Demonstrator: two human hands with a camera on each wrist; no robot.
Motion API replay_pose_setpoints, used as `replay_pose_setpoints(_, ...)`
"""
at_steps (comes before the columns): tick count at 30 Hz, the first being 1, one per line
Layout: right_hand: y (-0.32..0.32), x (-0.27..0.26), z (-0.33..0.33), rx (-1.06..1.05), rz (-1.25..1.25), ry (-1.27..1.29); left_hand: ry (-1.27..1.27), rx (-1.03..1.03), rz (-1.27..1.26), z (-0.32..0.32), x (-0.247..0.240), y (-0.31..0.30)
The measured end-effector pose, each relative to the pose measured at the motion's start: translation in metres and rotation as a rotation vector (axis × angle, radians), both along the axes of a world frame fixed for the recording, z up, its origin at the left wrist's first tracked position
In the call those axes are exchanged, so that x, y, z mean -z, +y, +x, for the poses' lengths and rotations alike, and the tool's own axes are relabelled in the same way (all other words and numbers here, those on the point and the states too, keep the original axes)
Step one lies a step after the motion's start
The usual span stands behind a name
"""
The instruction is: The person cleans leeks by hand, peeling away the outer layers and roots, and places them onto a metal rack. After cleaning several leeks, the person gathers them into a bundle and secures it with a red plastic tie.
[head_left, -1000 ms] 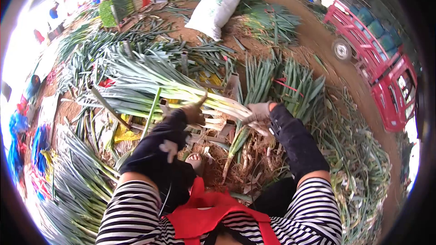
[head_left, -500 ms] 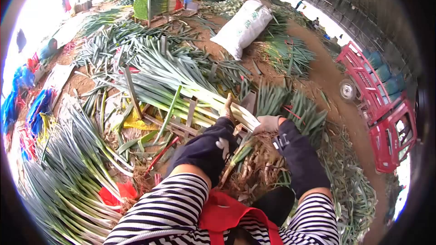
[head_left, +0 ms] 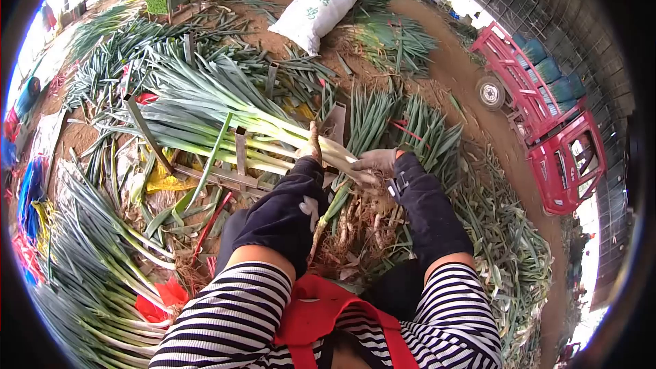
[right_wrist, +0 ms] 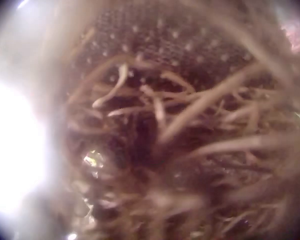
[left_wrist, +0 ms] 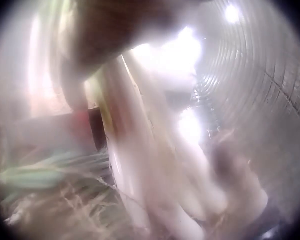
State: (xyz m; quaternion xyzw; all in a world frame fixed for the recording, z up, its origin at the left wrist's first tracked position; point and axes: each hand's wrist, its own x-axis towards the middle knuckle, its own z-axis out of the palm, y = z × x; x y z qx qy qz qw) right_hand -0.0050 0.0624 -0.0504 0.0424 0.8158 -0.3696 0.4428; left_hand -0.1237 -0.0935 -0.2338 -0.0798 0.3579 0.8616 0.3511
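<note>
A bundle of long green onions (head_left: 253, 115) lies slantwise over a metal rack (head_left: 240, 152), green tops to the left and white ends to the right. My left hand (head_left: 311, 147) grips the white stalks; the left wrist view has its blurred fingers over the pale stems (left_wrist: 140, 145). At the root end, my gloved right hand (head_left: 374, 160) holds the stalk bases from above. Thin brown roots (right_wrist: 200, 115) press close under the dotted glove fabric in the right wrist view. The undersides of both hands are hidden in the head view.
More green onions (head_left: 102, 260) are spread at the lower left beside a red cloth (head_left: 160, 301). Tied bunches (head_left: 427, 126) stand just beyond my right hand. A white sack (head_left: 321, 7) lies farther back, and a red truck (head_left: 553, 143) is parked at the right.
My left hand has slid along the stalks toward the root end, closer to my right hand. The right hand stays at the roots. The head view has swung about.
</note>
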Motion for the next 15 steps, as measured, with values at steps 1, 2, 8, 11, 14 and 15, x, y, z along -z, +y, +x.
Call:
replay_pose_setpoints(1,0.007,0.012,0.005,0.117,-0.090,0.063,-0.126,0.049,0.052,0.006,-0.010,-0.005)
replay_pose_setpoints(2,0.008,0.021,0.006,0.224,-0.177,0.130,-0.223,0.115,0.130,0.021,-0.044,-0.019)
replay_pose_setpoints(8,0.012,0.026,0.020,0.275,-0.648,-0.165,-0.149,-0.096,0.310,0.024,-0.033,-0.010)
replay_pose_setpoints(11,-0.019,0.001,0.023,0.150,-0.528,0.207,-0.148,-0.320,0.343,0.028,-0.051,-0.012)
replay_pose_setpoints(14,-0.056,-0.063,0.034,0.115,-0.303,0.353,-0.174,-0.455,0.422,0.026,-0.093,-0.021)
replay_pose_setpoints(15,-0.067,-0.085,0.037,0.118,-0.355,0.365,-0.152,-0.461,0.480,0.027,-0.114,-0.026)
